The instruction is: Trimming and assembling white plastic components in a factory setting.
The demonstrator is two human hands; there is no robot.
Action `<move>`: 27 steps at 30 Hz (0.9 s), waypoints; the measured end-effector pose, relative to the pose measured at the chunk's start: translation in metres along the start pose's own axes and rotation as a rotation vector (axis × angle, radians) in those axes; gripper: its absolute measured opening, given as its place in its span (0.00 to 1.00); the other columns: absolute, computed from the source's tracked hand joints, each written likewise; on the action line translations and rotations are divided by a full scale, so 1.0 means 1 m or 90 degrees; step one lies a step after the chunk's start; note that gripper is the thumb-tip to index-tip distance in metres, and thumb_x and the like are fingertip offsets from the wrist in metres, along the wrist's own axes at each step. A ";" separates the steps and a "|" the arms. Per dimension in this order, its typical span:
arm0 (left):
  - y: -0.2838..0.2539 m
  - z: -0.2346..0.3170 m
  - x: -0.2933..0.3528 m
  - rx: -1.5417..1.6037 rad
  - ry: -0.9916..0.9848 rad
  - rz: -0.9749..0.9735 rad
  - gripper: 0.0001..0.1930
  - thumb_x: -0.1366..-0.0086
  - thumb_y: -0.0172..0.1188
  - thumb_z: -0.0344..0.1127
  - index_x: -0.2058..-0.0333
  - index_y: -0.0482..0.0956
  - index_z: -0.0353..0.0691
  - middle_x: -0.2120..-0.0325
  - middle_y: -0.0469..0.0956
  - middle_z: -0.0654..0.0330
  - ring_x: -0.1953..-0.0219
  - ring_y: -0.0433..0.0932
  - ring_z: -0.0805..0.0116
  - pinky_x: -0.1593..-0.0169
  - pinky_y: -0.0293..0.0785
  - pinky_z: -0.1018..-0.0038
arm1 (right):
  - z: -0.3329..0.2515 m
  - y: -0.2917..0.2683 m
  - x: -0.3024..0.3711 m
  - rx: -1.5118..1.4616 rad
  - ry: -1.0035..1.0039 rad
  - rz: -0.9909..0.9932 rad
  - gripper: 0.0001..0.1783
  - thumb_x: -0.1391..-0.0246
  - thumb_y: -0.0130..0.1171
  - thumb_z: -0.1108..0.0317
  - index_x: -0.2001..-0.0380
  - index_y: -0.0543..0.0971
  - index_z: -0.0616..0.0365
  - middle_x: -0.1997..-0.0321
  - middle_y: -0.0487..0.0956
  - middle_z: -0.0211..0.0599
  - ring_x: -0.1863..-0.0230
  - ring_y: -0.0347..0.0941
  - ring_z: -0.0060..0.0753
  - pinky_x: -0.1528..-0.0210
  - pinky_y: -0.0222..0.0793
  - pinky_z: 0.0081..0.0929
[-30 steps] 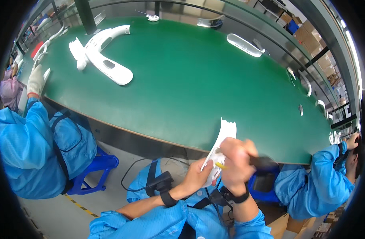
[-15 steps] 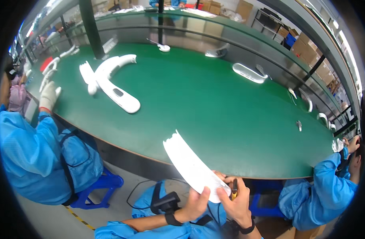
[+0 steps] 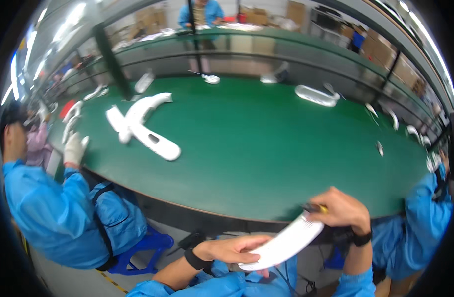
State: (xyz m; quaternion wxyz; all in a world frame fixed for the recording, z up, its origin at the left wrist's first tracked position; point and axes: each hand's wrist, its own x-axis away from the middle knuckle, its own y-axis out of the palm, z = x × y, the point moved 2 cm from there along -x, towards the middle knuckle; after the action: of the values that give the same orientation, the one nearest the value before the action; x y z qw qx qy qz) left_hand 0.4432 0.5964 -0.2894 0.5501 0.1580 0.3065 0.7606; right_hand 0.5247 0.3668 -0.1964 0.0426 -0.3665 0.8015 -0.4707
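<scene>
A long, curved white plastic part slants in front of me, just off the table's near edge. My left hand grips its lower left end, thumb on top and fingers underneath. My right hand is closed around a small tool with a black-and-yellow handle, at the part's upper right end, where rows of small holes show. Motion blurs the tool's tip, so its exact kind is unclear. Whether the right fingers also touch the part cannot be made out.
Several curved white plastic pieces lie crossed on the green table. A white oval tray-like piece sits toward the back right. Co-workers in blue sit at left and right. Dark posts rise along the far edge.
The white part has been turned round: its perforated end now points up and right, its other end toward my left hand. My right hand has risen rightward with the tool. The view has tilted up.
</scene>
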 end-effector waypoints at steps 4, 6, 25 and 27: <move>0.003 -0.035 -0.001 0.029 -0.025 0.107 0.21 0.33 0.41 0.37 0.45 0.53 0.35 0.57 0.70 0.51 0.62 0.76 0.67 0.60 0.74 0.74 | -0.015 0.008 -0.034 0.024 -0.034 0.189 0.13 0.54 0.60 0.62 0.72 0.74 0.62 0.79 0.75 0.48 0.75 0.72 0.51 0.72 0.66 0.37; 0.005 -0.047 -0.006 0.048 0.004 0.134 0.20 0.33 0.41 0.36 0.45 0.53 0.34 0.58 0.71 0.51 0.63 0.76 0.67 0.60 0.74 0.73 | -0.013 0.022 -0.043 -0.006 -0.111 0.309 0.10 0.51 0.57 0.67 0.68 0.72 0.62 0.78 0.74 0.47 0.78 0.71 0.46 0.74 0.65 0.33; -0.003 -0.077 -0.038 0.021 0.075 0.565 0.14 0.32 0.41 0.39 0.63 0.67 0.33 0.80 0.72 0.60 0.83 0.71 0.75 0.78 0.67 0.79 | -0.034 0.103 -0.034 -0.858 -0.232 0.684 0.15 0.41 0.39 0.67 0.81 0.53 0.53 0.88 0.50 0.25 0.85 0.46 0.20 0.79 0.50 0.26; -0.001 -0.076 -0.039 -0.063 0.102 0.635 0.18 0.32 0.40 0.43 0.73 0.68 0.34 0.85 0.70 0.62 0.85 0.69 0.76 0.81 0.64 0.79 | -0.036 0.094 -0.030 -0.883 -0.269 0.698 0.15 0.41 0.39 0.68 0.80 0.53 0.54 0.88 0.52 0.27 0.84 0.47 0.21 0.78 0.51 0.26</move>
State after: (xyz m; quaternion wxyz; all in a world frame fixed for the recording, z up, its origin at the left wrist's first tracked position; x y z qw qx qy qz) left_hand 0.4138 0.5378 -0.3447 0.1017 0.1996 0.1986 0.9541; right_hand 0.4806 0.4391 -0.2587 0.1766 0.0441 0.9424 0.2805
